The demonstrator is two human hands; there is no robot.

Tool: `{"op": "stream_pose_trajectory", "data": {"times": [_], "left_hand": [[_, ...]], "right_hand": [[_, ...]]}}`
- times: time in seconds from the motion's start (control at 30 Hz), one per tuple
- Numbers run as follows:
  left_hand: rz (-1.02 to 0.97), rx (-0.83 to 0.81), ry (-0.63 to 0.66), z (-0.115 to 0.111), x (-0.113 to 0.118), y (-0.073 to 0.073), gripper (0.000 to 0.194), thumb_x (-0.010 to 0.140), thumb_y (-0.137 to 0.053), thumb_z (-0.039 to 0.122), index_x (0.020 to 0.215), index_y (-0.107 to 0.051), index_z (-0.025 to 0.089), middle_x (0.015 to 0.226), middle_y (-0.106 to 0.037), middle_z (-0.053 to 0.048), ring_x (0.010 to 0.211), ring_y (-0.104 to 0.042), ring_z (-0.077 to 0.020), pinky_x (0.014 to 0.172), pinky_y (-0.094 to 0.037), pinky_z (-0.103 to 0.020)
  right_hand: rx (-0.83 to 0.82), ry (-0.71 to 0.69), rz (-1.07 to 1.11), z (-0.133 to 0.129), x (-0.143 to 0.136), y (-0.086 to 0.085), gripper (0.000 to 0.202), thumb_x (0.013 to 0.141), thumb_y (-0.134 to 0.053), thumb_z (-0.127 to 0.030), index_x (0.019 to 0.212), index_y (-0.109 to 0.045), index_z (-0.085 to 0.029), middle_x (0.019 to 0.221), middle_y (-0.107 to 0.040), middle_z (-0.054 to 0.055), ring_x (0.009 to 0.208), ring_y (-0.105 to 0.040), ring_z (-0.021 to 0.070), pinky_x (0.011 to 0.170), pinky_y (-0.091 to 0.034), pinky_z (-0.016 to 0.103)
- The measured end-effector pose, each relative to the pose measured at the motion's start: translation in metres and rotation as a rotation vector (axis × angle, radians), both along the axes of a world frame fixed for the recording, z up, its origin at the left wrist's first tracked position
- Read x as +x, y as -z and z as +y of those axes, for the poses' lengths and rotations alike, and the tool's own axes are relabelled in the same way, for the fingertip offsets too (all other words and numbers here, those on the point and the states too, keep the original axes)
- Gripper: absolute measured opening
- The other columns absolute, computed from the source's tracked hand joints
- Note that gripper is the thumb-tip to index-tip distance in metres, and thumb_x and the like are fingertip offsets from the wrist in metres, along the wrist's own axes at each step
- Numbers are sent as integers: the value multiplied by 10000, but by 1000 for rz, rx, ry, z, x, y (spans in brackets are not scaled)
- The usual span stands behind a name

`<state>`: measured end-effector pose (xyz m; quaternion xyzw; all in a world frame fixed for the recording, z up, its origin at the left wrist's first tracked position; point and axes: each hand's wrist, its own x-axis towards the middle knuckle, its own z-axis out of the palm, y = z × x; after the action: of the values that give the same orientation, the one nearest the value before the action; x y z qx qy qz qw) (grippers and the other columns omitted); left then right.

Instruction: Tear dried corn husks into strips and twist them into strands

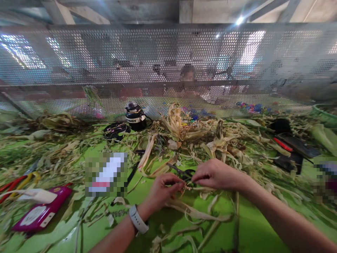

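My left hand point(167, 189), with a pale watch strap on its wrist, pinches a small piece of dried corn husk point(187, 187) between thumb and fingers. From the other side my right hand point(214, 174) closes its fingertips on the same small piece, close to the left fingers. Dark-handled scissors point(181, 170) lie just behind the fingertips, partly covered by them. Loose strips of corn husk point(201, 212) are spread over the bright green tabletop point(171, 230) beneath my hands. A larger bunch of dry husks point(179, 123) is heaped behind the scissors.
A magenta power strip point(43, 212) with a white plug lies left, near red-and-yellow-handled tools point(22, 184). A black jar point(135, 117) and a black dish point(116, 132) stand behind. Dark items point(289, 160) lie right. A perforated metal screen point(163, 45) crosses the back, people beyond it.
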<state>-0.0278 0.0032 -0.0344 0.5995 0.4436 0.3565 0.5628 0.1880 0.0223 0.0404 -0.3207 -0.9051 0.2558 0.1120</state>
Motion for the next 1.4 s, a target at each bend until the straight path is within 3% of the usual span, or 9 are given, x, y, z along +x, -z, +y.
{"op": "stream_pose_trajectory", "data": {"times": [0.1,0.27,0.5,0.77,0.93,1.17,1.4], "left_hand": [[-60,23,24,-2,0,-4,237,693,-687,386,729,-716,154,771,-650,-56,653,-576,-148,572,-471,-243],[-111,79,-28,-3,-1,-13,213,724,-668,352,723,-725,147,805,-663,-76,763,-592,-174,698,-470,-268],[-203,-36,-48,-7,-1,-17,247,700,-690,380,741,-683,137,743,-657,-44,684,-577,-142,665,-488,-260],[-293,-148,-38,-8,-1,-21,262,686,-709,382,694,-614,138,658,-625,9,604,-546,-91,597,-451,-194],[-312,-180,-38,-8,0,-20,256,687,-713,374,701,-617,137,648,-630,6,598,-540,-88,589,-435,-187],[-333,-184,-5,-7,-3,-16,201,744,-671,331,711,-610,143,717,-655,-16,635,-549,-98,595,-435,-190],[-425,-245,-5,-6,-5,-15,157,755,-664,298,713,-617,155,739,-647,-12,653,-552,-96,593,-430,-181]], "right_hand": [[199,65,-94,-3,-4,0,228,857,-535,-270,1004,-698,-210,850,-722,49,732,-644,153,643,-411,230],[180,46,-156,-4,-6,6,325,791,-609,-454,979,-686,-200,769,-716,32,661,-641,156,570,-370,219],[236,59,-163,-2,-8,13,167,856,-500,-218,826,-661,-183,693,-674,11,611,-593,120,553,-321,204],[224,49,-254,-8,-12,3,205,827,-489,-242,929,-657,-184,663,-670,21,550,-556,132,523,-287,223],[183,26,-243,-8,-10,6,190,794,-539,-281,909,-664,-198,666,-675,21,567,-575,144,530,-309,222],[74,-30,-119,-4,-9,4,170,850,-491,-203,896,-652,-180,809,-687,30,725,-610,137,652,-387,210],[83,-17,-154,-6,-12,10,215,745,-550,-144,928,-658,-179,780,-673,24,675,-590,143,639,-406,220]]}}
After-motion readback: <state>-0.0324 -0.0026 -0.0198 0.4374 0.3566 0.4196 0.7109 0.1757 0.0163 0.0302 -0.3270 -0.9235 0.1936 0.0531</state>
